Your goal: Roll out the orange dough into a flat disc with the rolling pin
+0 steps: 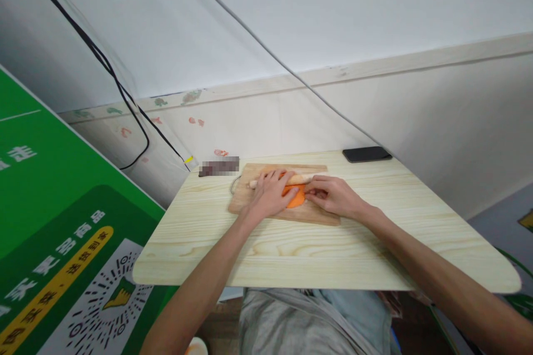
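Observation:
A wooden cutting board (pixel 245 199) lies on the table, with a flat, rounded piece of orange dough (pixel 296 198) on it. Across the dough rests a pale wooden rolling pin (pixel 298 179). My left hand (pixel 270 191) lies over the left part of the pin, fingers curved across it and thumb spread out over the dough. At the right edge of the dough is my right hand (pixel 331 195), thumb and fingers closed in a pinch there, close to the pin's right end. The pin partly hides the far side of the dough.
A black phone (pixel 366 154) lies at the table's back right. A blurred-out dark object (pixel 219 166) sits at the back left. Black cables (pixel 125 91) hang on the left, beside a green sign (pixel 83 222). A white wall (pixel 266 122) stands behind the table (pixel 266 260).

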`<state>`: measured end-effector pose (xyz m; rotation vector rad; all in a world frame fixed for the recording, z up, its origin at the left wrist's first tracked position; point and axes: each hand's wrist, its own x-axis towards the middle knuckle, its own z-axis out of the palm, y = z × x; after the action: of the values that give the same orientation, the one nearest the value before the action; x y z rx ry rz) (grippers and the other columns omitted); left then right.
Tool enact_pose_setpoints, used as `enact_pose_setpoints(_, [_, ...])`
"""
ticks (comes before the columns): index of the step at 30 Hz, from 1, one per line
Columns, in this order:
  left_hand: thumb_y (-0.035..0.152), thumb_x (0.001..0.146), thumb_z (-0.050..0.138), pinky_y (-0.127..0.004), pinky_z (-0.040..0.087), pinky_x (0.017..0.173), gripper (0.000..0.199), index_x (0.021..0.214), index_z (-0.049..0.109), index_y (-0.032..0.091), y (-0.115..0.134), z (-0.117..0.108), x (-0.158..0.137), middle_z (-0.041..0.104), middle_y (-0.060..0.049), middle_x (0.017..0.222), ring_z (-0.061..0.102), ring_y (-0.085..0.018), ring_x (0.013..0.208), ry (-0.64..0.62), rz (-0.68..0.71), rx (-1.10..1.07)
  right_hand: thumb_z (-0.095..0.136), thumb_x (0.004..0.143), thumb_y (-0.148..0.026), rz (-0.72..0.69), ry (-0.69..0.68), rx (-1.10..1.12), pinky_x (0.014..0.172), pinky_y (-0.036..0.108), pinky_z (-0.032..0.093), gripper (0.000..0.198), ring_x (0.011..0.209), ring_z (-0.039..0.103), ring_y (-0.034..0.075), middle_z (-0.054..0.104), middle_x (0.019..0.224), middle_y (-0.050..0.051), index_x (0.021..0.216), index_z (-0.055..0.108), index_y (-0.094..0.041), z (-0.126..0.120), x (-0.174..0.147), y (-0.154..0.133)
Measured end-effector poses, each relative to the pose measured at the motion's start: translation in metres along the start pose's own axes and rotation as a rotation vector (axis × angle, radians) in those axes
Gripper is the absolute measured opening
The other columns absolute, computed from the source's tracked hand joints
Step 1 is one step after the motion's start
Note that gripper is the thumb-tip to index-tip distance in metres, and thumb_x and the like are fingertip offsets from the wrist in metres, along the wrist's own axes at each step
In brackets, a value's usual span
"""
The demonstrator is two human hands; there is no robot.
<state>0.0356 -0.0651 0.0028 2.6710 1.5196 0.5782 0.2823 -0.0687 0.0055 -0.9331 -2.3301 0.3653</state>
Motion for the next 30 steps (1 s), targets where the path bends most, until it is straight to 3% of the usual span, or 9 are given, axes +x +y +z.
enact_pose_setpoints(10, [0.045,0.108,0.052,-0.051,0.039,0.122,0.044,0.148,0.059,0.028,0.000,0.002,0.000,0.065,-0.009,0.150,0.059,-0.030,0.138,0.011,0.003,0.017,0.068,0.088,-0.017,0.216,0.046,0.047,0.069,0.028,0.046,0.016,0.076,0.066,0.017,0.078,0.090,0.003,0.094,0.082,-0.023,0.011,0.003,-0.005])
enact_pose_setpoints(22, [0.047,0.107,0.055,-0.051,0.041,0.120,0.044,0.147,0.060,0.029,0.001,0.001,-0.001,0.065,-0.009,0.150,0.059,-0.030,0.138,0.018,-0.008,0.019,0.065,0.087,-0.015,0.188,0.066,0.116,0.069,0.028,0.047,0.020,0.072,0.065,0.017,0.076,0.087,0.003,0.095,0.082,-0.021,0.009,0.004,-0.005])
enact_pose_setpoints(30, [0.049,0.106,0.055,-0.053,0.040,0.121,0.046,0.147,0.060,0.026,0.003,0.001,-0.001,0.065,-0.010,0.150,0.059,-0.031,0.137,0.021,-0.004,0.024,0.071,0.091,-0.018,0.243,0.061,0.002,0.069,0.027,0.044,0.014,0.077,0.067,0.017,0.078,0.091,0.002,0.095,0.082,-0.025,0.015,0.003,-0.006])
